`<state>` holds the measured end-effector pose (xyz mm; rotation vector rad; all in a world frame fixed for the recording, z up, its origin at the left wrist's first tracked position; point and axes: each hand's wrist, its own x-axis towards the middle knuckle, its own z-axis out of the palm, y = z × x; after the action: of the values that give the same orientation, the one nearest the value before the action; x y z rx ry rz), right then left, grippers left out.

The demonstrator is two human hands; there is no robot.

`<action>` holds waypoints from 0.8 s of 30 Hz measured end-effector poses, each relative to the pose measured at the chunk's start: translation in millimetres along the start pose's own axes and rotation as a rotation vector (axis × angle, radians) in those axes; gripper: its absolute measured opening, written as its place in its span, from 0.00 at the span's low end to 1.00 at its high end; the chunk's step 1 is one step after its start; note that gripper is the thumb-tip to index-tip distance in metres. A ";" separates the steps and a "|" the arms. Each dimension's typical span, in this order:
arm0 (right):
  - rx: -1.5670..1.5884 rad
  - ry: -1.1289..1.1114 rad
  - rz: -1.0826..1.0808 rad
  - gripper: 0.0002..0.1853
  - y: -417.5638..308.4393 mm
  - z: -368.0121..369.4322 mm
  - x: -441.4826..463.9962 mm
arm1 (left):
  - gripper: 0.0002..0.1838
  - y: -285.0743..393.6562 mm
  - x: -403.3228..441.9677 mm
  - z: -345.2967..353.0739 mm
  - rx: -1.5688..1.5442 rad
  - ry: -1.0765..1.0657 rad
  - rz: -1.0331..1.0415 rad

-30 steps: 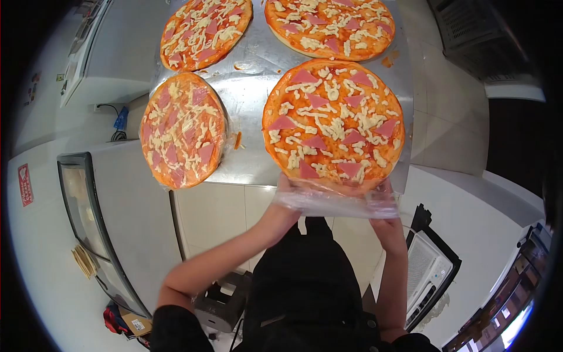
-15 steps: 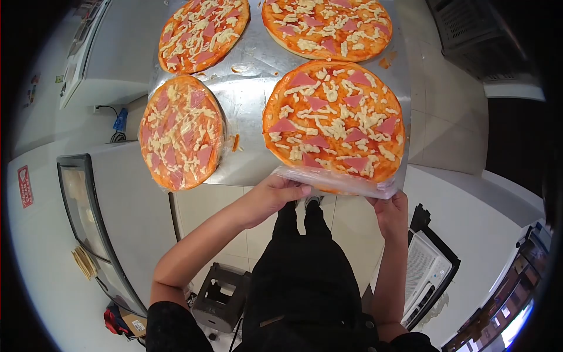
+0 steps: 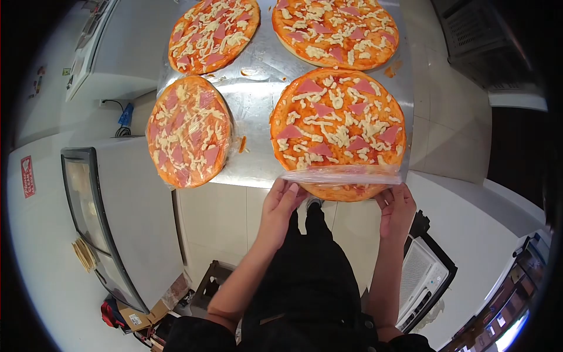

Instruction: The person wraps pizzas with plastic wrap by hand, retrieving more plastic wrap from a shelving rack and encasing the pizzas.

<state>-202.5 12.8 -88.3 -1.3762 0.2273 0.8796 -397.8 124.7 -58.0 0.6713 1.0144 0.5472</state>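
Observation:
The pizza (image 3: pixel 337 132) nearest me on the right, topped with cheese shreds and pink ham pieces, overhangs the front edge of the metal table. A rolled band of clear plastic wrap (image 3: pixel 343 175) runs across its near part, and the crust below shows through a film or bare; I cannot tell which. My left hand (image 3: pixel 280 205) pinches the band's left end. At the right end, the fingers of my right hand (image 3: pixel 397 206) are closed on the plastic by the crust. Its fingertips are partly hidden under the pizza edge.
A plastic-wrapped pizza (image 3: pixel 190 132) lies at the table's front left. Two more topped pizzas (image 3: pixel 214 32) (image 3: pixel 337 29) lie behind on the metal table (image 3: pixel 252 105). A glass-door fridge (image 3: pixel 94 199) stands left, a dark crate (image 3: pixel 214 281) on the floor below.
The plastic band has moved from the pizza's near rim farther over its top. Both hands have shifted with it, and the left forearm is now more upright. The view has shifted slightly.

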 end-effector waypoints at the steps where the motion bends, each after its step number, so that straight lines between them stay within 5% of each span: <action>1: -0.001 -0.004 0.000 0.09 -0.8 2.8 -0.3 | 0.19 -5.8 1.8 4.8 -0.001 0.002 0.003; 3: 0.027 0.050 -0.013 0.10 -3.5 11.0 -0.6 | 0.16 -13.4 5.0 11.7 0.111 0.121 0.178; 10: -0.085 -0.053 -0.111 0.15 -14.7 8.8 14.5 | 0.13 -9.1 20.1 -3.7 0.216 0.247 0.240; 16: -1.148 -0.470 -0.121 0.23 -115.6 29.8 18.6 | 0.07 -7.7 22.2 -13.9 0.094 0.299 0.155; 18: -1.549 -0.330 -0.688 0.22 -132.8 82.9 16.0 | 0.07 -11.1 21.3 -15.4 -0.070 0.307 0.144; 20: -1.360 -0.545 -0.972 0.13 -115.3 150.8 16.2 | 0.07 -15.3 20.0 -17.9 -0.206 0.242 0.116; 22: -1.377 -1.001 -1.147 0.11 -89.8 213.3 19.0 | 0.07 -14.2 17.1 -20.6 -0.290 0.221 0.109; 24: -1.467 -1.357 -1.153 0.09 -62.3 254.6 26.0 | 0.07 -10.2 15.6 -22.5 -0.322 0.191 0.093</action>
<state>-231.4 259.1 0.8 -1.3733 -2.3863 0.6792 -410.3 134.2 -82.6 0.3855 1.0462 0.8483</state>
